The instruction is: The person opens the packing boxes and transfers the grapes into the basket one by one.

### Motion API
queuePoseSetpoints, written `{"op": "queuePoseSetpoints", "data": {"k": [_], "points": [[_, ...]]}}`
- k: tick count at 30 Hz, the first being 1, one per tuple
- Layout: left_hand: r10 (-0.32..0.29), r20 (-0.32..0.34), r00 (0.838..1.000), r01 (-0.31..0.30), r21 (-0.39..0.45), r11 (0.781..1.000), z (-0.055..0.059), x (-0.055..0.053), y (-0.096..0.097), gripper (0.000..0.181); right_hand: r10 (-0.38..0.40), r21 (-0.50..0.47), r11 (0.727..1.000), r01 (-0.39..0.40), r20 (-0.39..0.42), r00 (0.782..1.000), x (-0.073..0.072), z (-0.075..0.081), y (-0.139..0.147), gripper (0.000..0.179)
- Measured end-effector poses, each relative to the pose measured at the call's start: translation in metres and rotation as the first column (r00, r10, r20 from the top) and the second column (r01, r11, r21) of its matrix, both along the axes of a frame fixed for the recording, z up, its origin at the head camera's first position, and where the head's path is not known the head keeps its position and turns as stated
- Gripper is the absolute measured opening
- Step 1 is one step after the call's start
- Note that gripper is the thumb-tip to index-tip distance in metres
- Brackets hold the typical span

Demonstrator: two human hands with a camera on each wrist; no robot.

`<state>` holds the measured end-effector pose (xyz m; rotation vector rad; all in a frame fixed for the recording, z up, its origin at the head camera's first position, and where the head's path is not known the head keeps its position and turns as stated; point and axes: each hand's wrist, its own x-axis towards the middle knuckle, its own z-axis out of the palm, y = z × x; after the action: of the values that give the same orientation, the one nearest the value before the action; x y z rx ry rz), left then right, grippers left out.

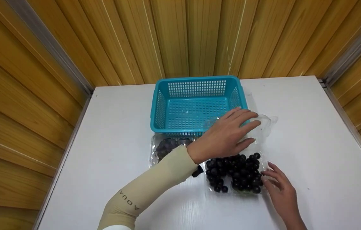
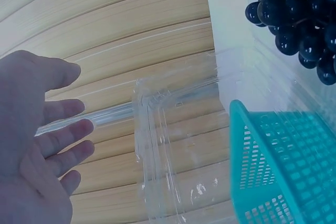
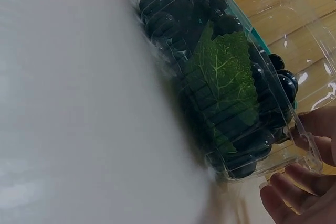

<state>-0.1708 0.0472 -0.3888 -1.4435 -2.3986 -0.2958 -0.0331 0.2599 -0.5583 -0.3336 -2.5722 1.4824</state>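
Note:
Black grapes [image 1: 242, 174] fill a clear plastic box [image 3: 262, 169] on the white table. A green vine leaf [image 3: 226, 74] shows through the box wall in the right wrist view. My right hand [image 1: 281, 193] pinches the rim at the box's right side, thumb and fingers at its edge. The raised clear lid [image 2: 157, 145] leans back toward the basket. Above the lid and the far side of the grapes, my left hand [image 1: 226, 135] is spread with straight fingers and holds nothing. Whether it touches the lid is unclear in the head view; the left wrist view shows them apart.
A turquoise plastic basket [image 1: 196, 79] with no contents visible stands behind the box. Left of the grapes, partly under my left forearm, sits another clear box [image 1: 152, 153] of dark fruit. Wood-patterned panels [image 1: 199, 38] rise around the white table [image 1: 113, 127].

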Motion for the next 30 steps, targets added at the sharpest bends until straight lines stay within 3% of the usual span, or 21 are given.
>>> {"op": "queuePoseSetpoints", "data": {"k": [5,11,17,23,30], "points": [[-0.046,-0.017,0.999,0.047,0.034,0.998,-0.001,0.002,0.001,0.041,-0.008,0.006,1.000,0.008,-0.018,1.000,-0.002,0.001,-0.002,0.013],[-0.086,0.019,0.996,0.085,0.055,0.995,-0.007,0.005,0.002,0.041,-0.053,0.028,0.998,0.055,-0.063,0.997,-0.004,0.002,-0.004,0.008],[-0.079,0.079,0.994,0.082,-0.026,0.996,-0.020,0.012,0.006,0.045,-0.069,0.042,0.996,0.073,-0.083,0.994,-0.006,0.003,-0.007,0.008],[-0.103,0.105,0.989,0.113,-0.095,0.989,-0.037,0.017,0.010,0.046,-0.080,0.035,0.996,0.082,-0.044,0.996,-0.005,0.006,-0.009,0.012],[-0.084,0.159,0.984,0.114,-0.191,0.975,-0.049,0.018,0.013,0.051,-0.085,0.027,0.996,0.085,-0.002,0.996,-0.006,0.008,-0.009,0.016]]}}
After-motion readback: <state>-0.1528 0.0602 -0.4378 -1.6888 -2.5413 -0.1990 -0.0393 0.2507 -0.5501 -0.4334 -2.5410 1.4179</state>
